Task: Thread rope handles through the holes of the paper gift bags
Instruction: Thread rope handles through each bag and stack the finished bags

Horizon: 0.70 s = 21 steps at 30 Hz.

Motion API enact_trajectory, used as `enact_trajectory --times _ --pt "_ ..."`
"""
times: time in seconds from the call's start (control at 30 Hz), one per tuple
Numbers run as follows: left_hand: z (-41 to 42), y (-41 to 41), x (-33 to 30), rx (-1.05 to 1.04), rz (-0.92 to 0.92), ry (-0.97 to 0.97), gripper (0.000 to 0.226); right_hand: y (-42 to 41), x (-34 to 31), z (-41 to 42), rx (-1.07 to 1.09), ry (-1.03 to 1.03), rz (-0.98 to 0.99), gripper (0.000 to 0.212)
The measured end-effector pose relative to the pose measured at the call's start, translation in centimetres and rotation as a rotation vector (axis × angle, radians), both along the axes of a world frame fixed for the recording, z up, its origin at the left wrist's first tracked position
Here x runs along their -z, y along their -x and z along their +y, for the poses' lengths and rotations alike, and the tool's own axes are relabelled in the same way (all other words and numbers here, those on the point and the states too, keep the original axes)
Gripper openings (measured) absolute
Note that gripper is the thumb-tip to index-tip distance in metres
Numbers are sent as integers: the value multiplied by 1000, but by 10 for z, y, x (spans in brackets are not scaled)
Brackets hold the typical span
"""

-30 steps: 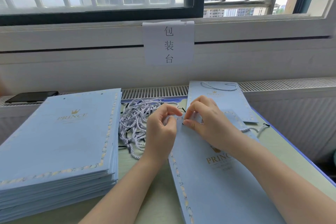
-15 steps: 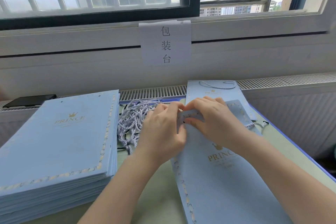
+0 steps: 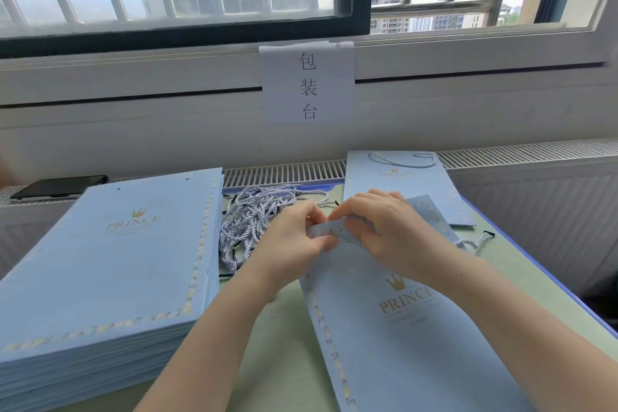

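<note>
The paper gift bag (image 3: 401, 328) being worked lies flat on the worktop (image 3: 277, 338) at lower centre-right of the frame, its top flap lifted so the holes can be reached, while the pile of rope handles (image 3: 257, 214) waits just left of the hands and the stack of unthreaded bags (image 3: 110, 264) fills the lower left. The left hand (image 3: 294, 237) pinches the flap's edge with curled fingers. The right hand (image 3: 391, 231), also curled, pinches the flap and, it seems, the rope (image 3: 351, 242) showing just below it.
</note>
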<state>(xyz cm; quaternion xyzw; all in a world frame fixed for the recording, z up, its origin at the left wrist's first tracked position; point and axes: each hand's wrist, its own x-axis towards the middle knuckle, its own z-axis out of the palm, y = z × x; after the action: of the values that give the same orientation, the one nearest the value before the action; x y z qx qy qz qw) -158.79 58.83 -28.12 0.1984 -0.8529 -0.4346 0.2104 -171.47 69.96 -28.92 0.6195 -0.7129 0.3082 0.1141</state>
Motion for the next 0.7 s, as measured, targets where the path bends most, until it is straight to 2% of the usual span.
enact_trajectory --times 0.13,0.23,0.37,0.43,0.57,0.7 --pt "1 0 -2 -18 55 -151 24 3 0 0 3 31 -37 27" --pt "3 2 1 -36 68 -152 26 6 -3 3 14 56 -74 23" --pt "3 4 4 -69 60 -133 24 8 -9 8 -9 29 -111 6" --pt "4 4 4 -76 64 -131 22 7 -13 12 -2 -45 -119 6" --pt "7 5 5 -122 28 -26 21 8 -21 20 17 -362 -209 16" --pt "8 5 7 -122 -49 148 9 6 -23 23 94 -506 -154 9"
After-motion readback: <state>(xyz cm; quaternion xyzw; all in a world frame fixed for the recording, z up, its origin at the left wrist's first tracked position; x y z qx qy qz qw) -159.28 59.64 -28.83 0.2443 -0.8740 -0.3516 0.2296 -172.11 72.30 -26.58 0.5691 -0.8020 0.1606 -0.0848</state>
